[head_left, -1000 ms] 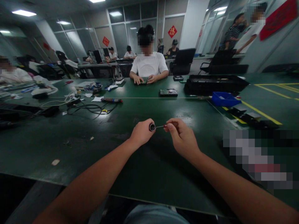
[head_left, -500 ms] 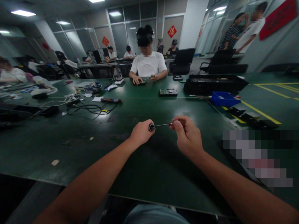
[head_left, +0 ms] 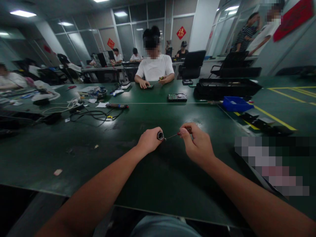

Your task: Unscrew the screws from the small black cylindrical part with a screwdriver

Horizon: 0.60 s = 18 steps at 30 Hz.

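My left hand (head_left: 149, 140) is closed around a round, dark piece with a metal ring at its end (head_left: 160, 135); most of it is hidden by my fingers. Between thumb and fingers, my right hand (head_left: 198, 143) grips a thin screwdriver (head_left: 172, 135) with a reddish handle. Its shaft slants down to the left. The tip lies just outside the ring, at its lower right, and a small bright bit shows there, too small to name. Both hands are above the green table (head_left: 153, 177).
Cables (head_left: 98, 115) and a dark pen-shaped tool (head_left: 117, 106) lie at left. A hard drive (head_left: 177, 97), a black tray (head_left: 227, 89) and a blue bin (head_left: 237, 104) stand farther back. Across the table sits a co-worker (head_left: 156, 67) handling a small tool.
The screwdriver tip has moved from the ring's opening to just outside its lower right, and the shaft now slants more. My left hand has stayed nearly still.
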Motion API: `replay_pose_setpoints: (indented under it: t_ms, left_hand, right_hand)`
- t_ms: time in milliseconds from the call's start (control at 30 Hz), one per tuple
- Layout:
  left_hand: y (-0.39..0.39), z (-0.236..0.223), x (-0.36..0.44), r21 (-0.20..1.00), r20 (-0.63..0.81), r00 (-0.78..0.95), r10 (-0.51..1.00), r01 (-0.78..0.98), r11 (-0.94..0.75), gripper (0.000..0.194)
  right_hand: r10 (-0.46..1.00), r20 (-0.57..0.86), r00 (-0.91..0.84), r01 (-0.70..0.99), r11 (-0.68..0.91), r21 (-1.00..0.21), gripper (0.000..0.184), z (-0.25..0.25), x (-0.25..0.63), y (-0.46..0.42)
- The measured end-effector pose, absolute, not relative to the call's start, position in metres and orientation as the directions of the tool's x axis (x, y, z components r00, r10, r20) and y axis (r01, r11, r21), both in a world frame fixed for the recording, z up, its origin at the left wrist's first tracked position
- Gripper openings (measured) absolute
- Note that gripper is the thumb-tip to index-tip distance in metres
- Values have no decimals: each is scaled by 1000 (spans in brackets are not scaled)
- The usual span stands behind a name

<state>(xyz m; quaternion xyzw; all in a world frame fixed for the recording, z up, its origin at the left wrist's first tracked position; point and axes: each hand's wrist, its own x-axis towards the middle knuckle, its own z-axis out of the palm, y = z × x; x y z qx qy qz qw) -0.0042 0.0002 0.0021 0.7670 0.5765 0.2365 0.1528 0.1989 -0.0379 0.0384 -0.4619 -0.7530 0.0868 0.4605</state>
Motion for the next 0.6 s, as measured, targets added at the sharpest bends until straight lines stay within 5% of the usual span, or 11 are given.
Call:
replay_pose_setpoints:
  t_ms: [367,600]
  left_hand:
    - [0,2,-5,528,190,226,955,797,-294,7]
    - [1,4,-5,514,210,141,967,826,-232,7]
  right_hand:
    - [770,630,-105,617,547,-566,20,37,200,-35]
    - [816,356,-455,725,572,-384,16,33,194,-34]
